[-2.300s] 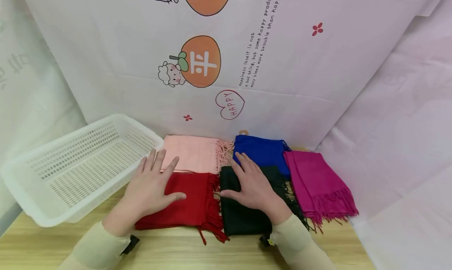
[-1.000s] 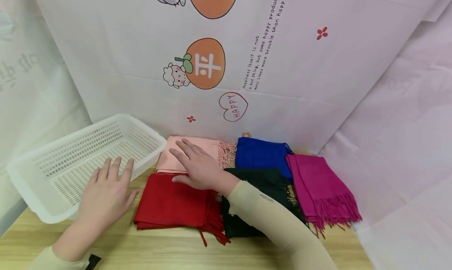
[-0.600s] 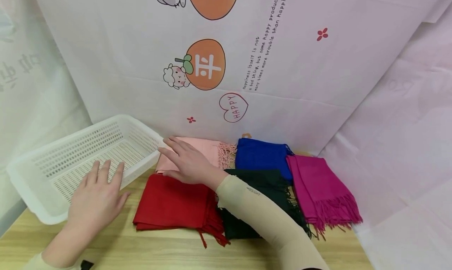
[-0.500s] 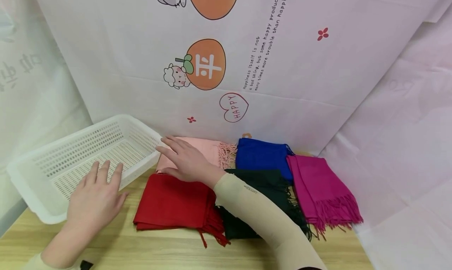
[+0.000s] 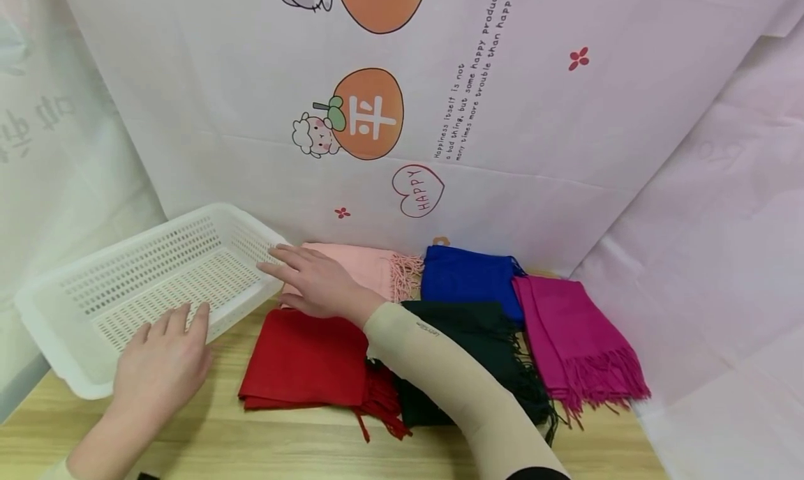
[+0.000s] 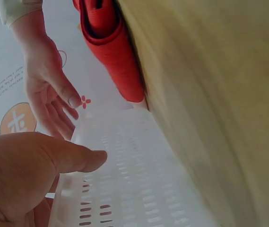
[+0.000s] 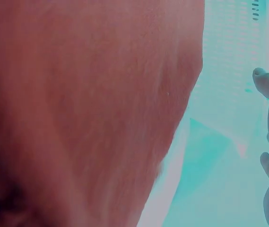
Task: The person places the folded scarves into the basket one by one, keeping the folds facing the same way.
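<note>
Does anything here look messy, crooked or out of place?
Mostly tidy. The white basket sits askew, turned at an angle to the table edge. The magenta scarf lies slanted beside the squarely folded blue scarf. Nothing looks spilled or damaged.

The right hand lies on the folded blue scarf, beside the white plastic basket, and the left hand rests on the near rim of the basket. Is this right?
Not quite. In the head view the right hand lies on the folded pale pink fringed scarf, not on the folded blue scarf, which lies untouched further right. The rest holds: the pink scarf is beside the white perforated plastic basket, and the left hand rests on its near rim.
</note>
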Available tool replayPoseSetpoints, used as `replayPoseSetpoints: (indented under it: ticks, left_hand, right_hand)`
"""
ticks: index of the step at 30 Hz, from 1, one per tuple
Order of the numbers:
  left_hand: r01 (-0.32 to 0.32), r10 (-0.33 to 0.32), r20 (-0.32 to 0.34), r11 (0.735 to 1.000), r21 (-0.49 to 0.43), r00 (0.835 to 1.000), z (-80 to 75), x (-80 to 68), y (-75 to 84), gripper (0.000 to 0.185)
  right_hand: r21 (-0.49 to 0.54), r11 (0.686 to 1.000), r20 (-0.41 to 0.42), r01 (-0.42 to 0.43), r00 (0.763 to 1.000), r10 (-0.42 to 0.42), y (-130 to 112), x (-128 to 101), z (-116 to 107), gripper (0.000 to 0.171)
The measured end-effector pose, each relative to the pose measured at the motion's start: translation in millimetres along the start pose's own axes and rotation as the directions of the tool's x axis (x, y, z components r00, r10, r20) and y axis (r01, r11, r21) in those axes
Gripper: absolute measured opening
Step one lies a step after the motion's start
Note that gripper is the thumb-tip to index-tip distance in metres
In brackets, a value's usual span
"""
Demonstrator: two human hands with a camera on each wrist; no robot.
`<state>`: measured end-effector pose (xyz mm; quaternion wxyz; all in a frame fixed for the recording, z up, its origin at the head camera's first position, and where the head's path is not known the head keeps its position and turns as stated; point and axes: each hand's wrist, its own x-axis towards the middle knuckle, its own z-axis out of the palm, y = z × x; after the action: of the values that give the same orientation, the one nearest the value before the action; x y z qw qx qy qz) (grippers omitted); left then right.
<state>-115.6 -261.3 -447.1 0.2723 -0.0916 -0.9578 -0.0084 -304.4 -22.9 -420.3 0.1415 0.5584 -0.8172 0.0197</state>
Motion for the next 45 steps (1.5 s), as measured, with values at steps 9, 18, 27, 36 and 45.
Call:
replayPoseSetpoints:
  ticks: [9,18,27,36,45]
  left_hand:
    - [0.000,-0.001,-0.045,1.000,-0.014,0.999,0.1,-4.5,1.5,0.060]
    - [-0.003,0.002,-0.028,1.000,-0.007,1.000,-5.2,-8.2,7.2,0.056]
    - [0.056,-0.055,0.036,0.997,-0.051,0.998,-7.5,-12.0,8.3,0.061]
    - [0.076,-0.073,0.065,0.996,-0.052,0.995,-10.2,-12.0,6.1,0.064]
    - [0.086,-0.081,0.085,0.995,-0.058,0.993,-13.4,-11.9,5.7,0.068]
  right_hand:
    - [0.034,0.999,0.027,-0.016,1.000,0.015,-2,9,8,0.068]
    - [-0.011,0.999,0.032,-0.033,0.999,0.033,-4,11,12,0.057]
    - [-0.056,0.998,0.032,0.012,0.999,-0.010,-3,18,18,0.047]
    - [-0.132,0.991,0.071,0.002,0.997,0.007,-9,25,25,0.050]
    - [-0.162,0.986,0.045,-0.029,0.998,0.037,-13,25,27,0.048]
